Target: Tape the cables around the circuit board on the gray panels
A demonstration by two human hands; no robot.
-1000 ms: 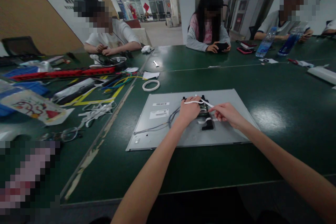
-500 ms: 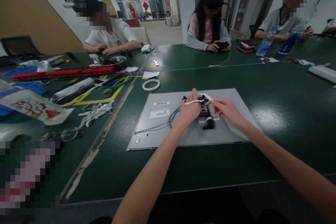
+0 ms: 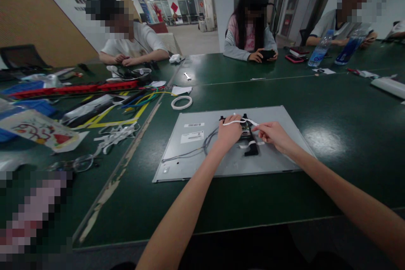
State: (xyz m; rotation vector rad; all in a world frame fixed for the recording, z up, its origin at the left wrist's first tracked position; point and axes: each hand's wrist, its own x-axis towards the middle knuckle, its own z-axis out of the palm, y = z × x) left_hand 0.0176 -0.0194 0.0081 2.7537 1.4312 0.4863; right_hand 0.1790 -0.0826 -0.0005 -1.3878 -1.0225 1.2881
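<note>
A thin white strip runs from my right hand across the fingers of my left hand. The right thumb and forefinger pinch its right end. My left hand is closed, its fingers bent at the black bracket; their tips and whatever they grip are hidden. The bracket lies on a flat grey metal panel, with another short white strip across its lower part. Grey cables come out from beneath the left hand and trail over the panel's left side.
A white tape roll lies behind the panel's left corner, with a small wrench farther back. Tangled white strips, glasses and a red bar are at left. Bottles stand far right. Several people sit opposite.
My left fingers, raised before, have bent down toward the bracket. The right hand has shifted slightly right and down, and the white strip looks straighter between the hands.
</note>
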